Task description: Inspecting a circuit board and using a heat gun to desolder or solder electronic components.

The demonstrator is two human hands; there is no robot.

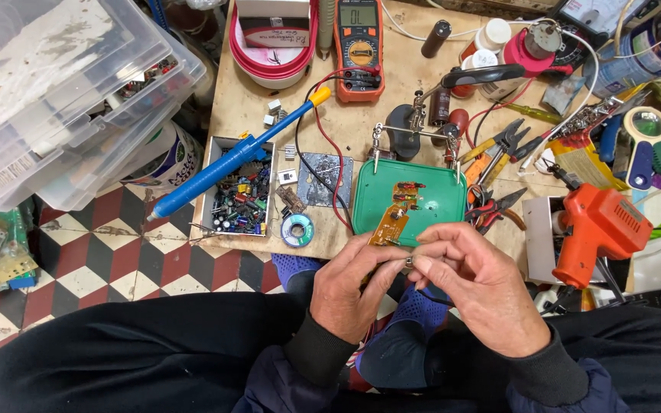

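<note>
Both hands meet just in front of the workbench edge, above the lap; the left hand (352,287) grips the near end of a small orange circuit board (389,226) between thumb and fingers, and the right hand (480,284) pinches a tiny dark component (409,262) at its fingertips, held against the left thumb, so each hand is closed on its own item and the two touch; the board tilts away from the body, its far end over the near rim of a green tray (441,200); a second orange circuit board (405,192) with red parts lies flat in that tray; left of the tray sit a small solder spool (297,229) and a dark scorched pad (323,178); further left, an open box of mixed components (240,201) rests at the bench corner, with a blue desoldering pump (227,166) lying diagonally across it; right of the tray lie red-handled cutters (495,208) and pliers (503,143), and an orange soldering gun (594,229) rests at the right edge; behind the tray stands a helping-hands clamp stand (415,126); at the far edge, an orange multimeter (359,46) with red and black leads stands beside a red-rimmed bowl (269,65); clear plastic storage bins (63,99) are stacked off the bench to the left, above a red, black and white chequered floor (131,252).
</note>
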